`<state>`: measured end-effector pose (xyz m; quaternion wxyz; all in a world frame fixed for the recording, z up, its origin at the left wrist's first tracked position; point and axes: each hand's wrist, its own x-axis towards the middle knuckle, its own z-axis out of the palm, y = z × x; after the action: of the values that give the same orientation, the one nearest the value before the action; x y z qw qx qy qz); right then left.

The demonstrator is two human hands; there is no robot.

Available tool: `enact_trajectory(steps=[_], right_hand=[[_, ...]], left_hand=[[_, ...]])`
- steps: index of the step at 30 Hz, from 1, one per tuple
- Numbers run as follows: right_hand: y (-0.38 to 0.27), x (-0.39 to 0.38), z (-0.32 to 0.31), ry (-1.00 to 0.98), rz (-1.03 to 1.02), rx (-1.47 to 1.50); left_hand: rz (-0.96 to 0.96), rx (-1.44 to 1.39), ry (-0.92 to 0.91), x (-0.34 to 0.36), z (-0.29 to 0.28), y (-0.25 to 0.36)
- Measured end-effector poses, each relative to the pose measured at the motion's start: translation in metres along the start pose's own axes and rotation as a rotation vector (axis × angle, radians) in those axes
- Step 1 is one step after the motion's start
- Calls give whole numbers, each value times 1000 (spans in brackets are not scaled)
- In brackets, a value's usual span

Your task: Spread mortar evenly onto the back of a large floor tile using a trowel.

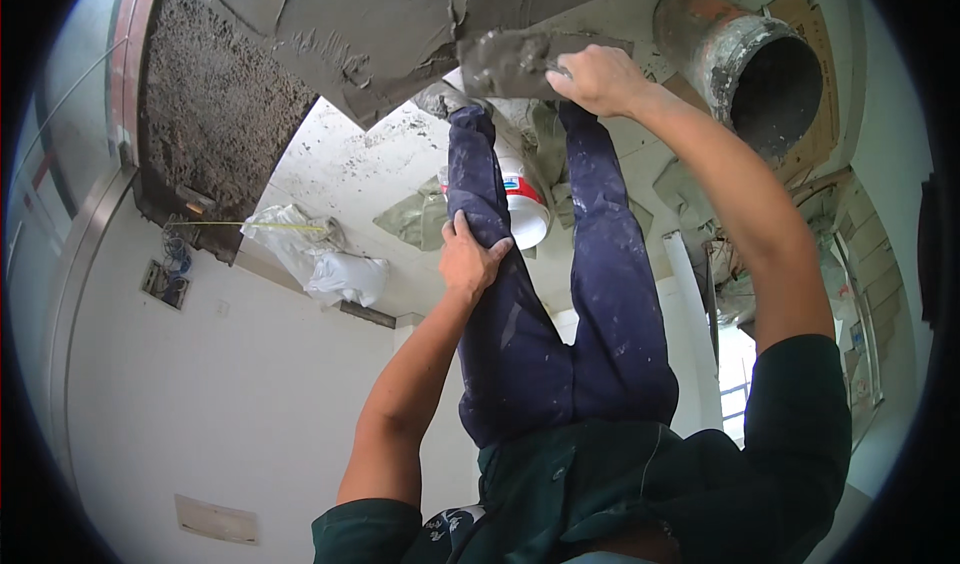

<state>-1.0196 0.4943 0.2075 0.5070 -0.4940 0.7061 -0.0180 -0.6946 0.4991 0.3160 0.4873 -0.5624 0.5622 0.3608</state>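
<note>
My right hand [600, 84] grips a steel trowel [510, 64] smeared with grey mortar, its flat blade at the edge of a spread of wet grey mortar [360, 14] with ridges and a smoother patch. My left hand [470, 259] rests on my left leg [485, 204] near the knee, fingers and thumb apart over the dark blue, dust-marked trousers, holding no tool. Between my legs, partly hidden, lies a white bucket [525, 224] with a red band, beside grey-green crumpled sacks [415, 219].
A large dirty cylinder [695, 39] lies at the right on cardboard [815, 74]. At left are a rough dark mortar patch [205, 84], white bags [345, 279], a thin yellow strip [225, 224], a wall box with wires [165, 284] and a metal frame [90, 244].
</note>
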Motion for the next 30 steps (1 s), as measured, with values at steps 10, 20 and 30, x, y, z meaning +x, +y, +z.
enact_trajectory(steps=[10,20,30], right_hand=[[-36,9,28,11,-7,-21],[-147,15,40,51,-92,514],[-12,72,-119,655,402,317]], left_hand=[[59,-49,15,9,-14,-25],[119,1,16,22,-49,-57],[218,-23,109,66,-111,-95]])
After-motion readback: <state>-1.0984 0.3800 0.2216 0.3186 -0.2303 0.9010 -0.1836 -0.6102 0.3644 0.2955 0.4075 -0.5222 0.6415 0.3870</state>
